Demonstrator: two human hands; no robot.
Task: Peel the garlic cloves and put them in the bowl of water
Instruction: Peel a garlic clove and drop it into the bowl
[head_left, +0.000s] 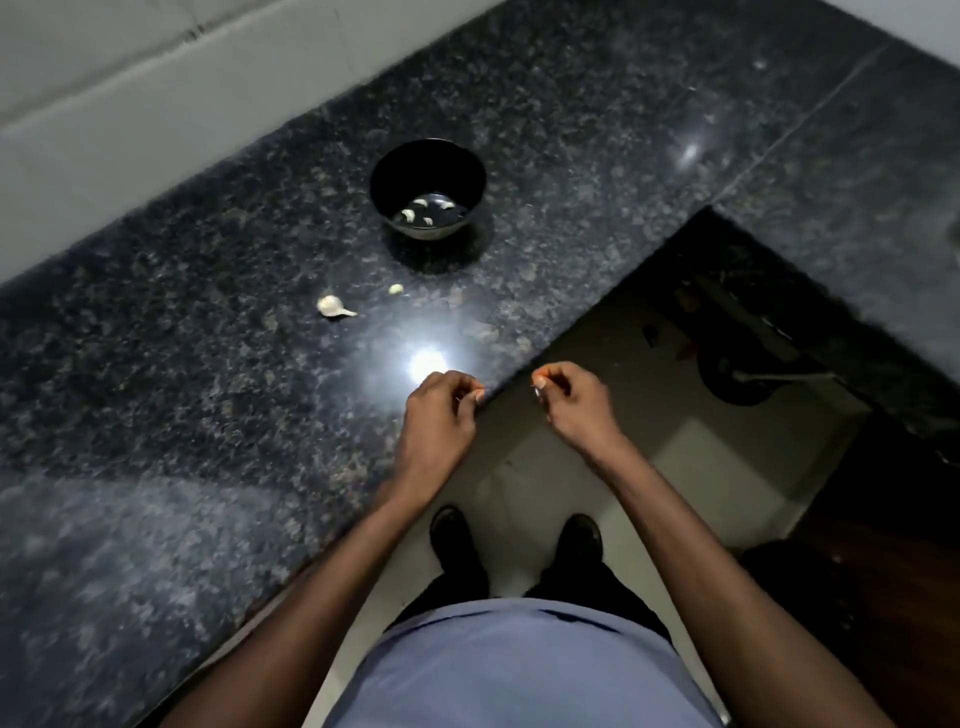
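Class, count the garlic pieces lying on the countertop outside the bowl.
2: a larger garlic piece left of a smaller clove, both near the black bowl. The hands may hide more.

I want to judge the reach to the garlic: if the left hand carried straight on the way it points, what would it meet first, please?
The left hand points up the countertop. That line looks bare until the small peeled clove, then the black bowl; depth is uncertain. The unpeeled clove lies off to the left.
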